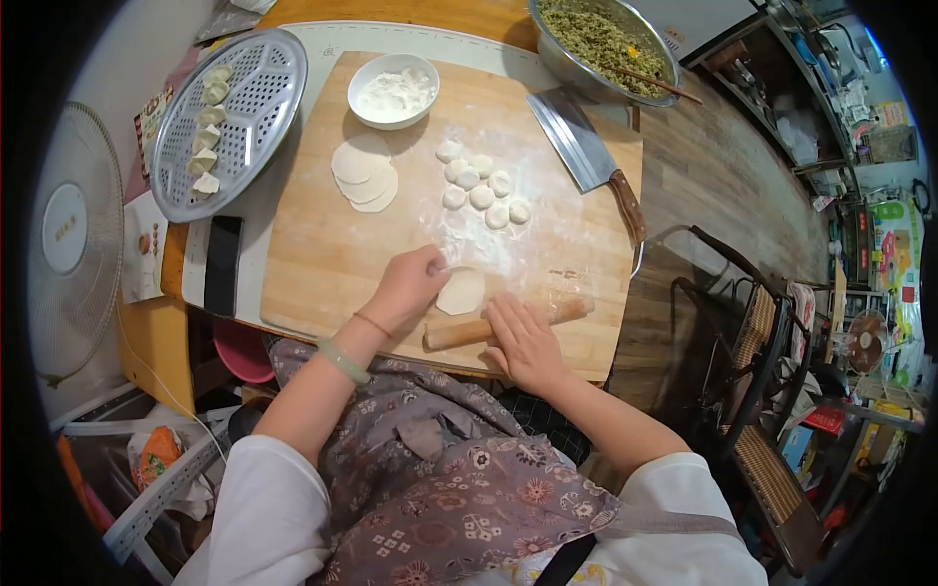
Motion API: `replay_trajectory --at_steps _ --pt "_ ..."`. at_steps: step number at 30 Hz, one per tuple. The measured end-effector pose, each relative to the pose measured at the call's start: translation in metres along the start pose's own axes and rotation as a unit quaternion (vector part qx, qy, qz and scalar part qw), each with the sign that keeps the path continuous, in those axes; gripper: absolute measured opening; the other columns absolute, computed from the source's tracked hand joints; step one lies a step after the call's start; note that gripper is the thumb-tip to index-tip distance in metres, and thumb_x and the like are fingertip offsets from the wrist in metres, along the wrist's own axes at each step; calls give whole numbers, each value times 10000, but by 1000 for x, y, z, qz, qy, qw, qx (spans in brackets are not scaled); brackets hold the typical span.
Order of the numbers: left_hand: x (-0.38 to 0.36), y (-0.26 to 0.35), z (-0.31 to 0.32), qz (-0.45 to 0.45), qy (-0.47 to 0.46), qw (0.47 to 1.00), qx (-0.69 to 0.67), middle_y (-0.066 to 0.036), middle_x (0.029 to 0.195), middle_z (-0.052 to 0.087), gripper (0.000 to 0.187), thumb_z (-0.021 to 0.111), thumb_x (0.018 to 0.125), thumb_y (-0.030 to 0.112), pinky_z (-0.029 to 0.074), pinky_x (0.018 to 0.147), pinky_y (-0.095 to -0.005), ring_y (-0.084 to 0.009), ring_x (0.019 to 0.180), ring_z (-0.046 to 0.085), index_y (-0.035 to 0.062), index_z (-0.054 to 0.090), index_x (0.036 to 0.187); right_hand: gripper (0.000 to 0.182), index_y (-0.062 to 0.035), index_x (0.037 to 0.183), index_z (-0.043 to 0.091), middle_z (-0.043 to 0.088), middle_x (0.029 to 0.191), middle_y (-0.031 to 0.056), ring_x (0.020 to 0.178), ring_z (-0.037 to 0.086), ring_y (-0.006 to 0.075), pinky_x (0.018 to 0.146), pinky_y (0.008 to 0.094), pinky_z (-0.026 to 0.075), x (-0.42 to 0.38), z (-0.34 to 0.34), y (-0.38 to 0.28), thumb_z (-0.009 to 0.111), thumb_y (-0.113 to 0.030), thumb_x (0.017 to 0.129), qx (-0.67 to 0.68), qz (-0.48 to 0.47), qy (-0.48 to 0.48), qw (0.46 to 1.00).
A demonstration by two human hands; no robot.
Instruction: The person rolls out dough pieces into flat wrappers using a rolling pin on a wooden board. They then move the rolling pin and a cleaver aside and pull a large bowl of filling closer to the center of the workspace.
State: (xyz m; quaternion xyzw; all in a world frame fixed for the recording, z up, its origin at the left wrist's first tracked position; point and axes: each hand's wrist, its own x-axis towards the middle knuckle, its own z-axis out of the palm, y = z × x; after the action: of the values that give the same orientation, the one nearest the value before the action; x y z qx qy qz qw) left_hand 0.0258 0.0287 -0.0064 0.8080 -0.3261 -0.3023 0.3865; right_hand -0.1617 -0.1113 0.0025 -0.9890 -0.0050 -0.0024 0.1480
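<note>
On the floured wooden board (322, 264), my left hand (412, 283) pinches the upper left edge of a round dough wrapper (461, 292). My right hand (526, 340) lies flat with fingers stretched over a wooden rolling pin (459, 334), just below the wrapper. Several small dough pieces (481, 196) sit in flour beyond my hands. A stack of rolled wrappers (365, 174) lies to their left, below a white bowl of flour (394, 92). A cleaver (576, 142) rests at the board's right side, its handle pointing toward me.
A perforated metal tray (256, 122) with a row of dumplings stands at the left, near a black phone (224, 266). A metal bowl of chopped green filling (606, 49) with chopsticks is at the back right. A chair (757, 391) stands right of the table, a fan (73, 239) left.
</note>
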Motion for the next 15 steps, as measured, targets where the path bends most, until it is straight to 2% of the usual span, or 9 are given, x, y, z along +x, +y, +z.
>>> replay_trajectory --at_steps 1,2,4,6,9,11,13,14,15 --pt "-2 0 -1 -60 3 996 -73 -146 706 608 174 678 750 179 473 608 -362 -302 663 595 21 613 782 702 43 1309 401 407 1371 202 1283 374 339 1036 458 306 10 4 6 608 -389 795 12 -4 27 1000" --pt "-2 2 -1 -60 1 996 -71 -146 706 608 174 678 750 179 473 608 -362 -302 663 595 21 613 782 694 46 1307 402 412 1367 202 1280 376 340 1033 457 309 22 4 9 603 -383 800 25 -8 52 998" --pt "2 7 0 -6 25 999 31 -141 700 605 167 675 756 160 473 605 -345 -273 641 593 15 607 801 686 47 1309 397 411 1366 206 1279 376 342 1032 457 311 81 1 22 596 -376 807 2 21 95 995" --pt "17 9 -1 24 41 997 59 -132 688 602 167 673 761 155 472 602 -333 -254 631 589 13 603 816 677 48 1311 392 411 1364 210 1279 375 345 1030 457 312 97 -3 24 589 -369 815 -25 49 142 988" --pt "17 3 2 55 35 995 74 -122 673 602 173 669 763 149 473 602 -321 -232 623 588 13 598 843 669 50 1310 389 411 1360 222 1277 374 352 1031 460 312 56 -1 9 580 -364 821 11 70 129 989" --pt "9 -4 0 58 25 996 66 -121 670 604 179 669 761 149 475 604 -319 -231 625 592 16 597 856 667 51 1307 388 378 1383 228 1289 361 352 1035 455 310 10 -3 -4 575 -369 824 7 -9 12 1000" --pt "0 -4 -2 -51 0 997 -52 -134 694 617 172 669 750 147 482 610 -330 -264 646 606 30 606 860 673 47 1312 385 370 1389 227 1295 355 347 1042 454 301 20 4 4 576 -377 825 9 -1 14 1000" --pt "-1 3 -7 -90 -56 993 -54 -134 722 625 177 670 742 144 487 615 -332 -267 653 606 42 610 873 678 43 1317 383 363 1395 226 1301 349 343 1050 454 292 29 5 6 576 -384 826 14 4 13 1000" --pt "2 3 -6 -91 -56 993 -53 -134 722 625 177 670 742 144 487 615 -332 -267 653 606 42 610 873 678 43 1317 383 363 1395 226 1301 349 343 1050 454 292 50 4 12 576 -384 826 15 3 13 1000"
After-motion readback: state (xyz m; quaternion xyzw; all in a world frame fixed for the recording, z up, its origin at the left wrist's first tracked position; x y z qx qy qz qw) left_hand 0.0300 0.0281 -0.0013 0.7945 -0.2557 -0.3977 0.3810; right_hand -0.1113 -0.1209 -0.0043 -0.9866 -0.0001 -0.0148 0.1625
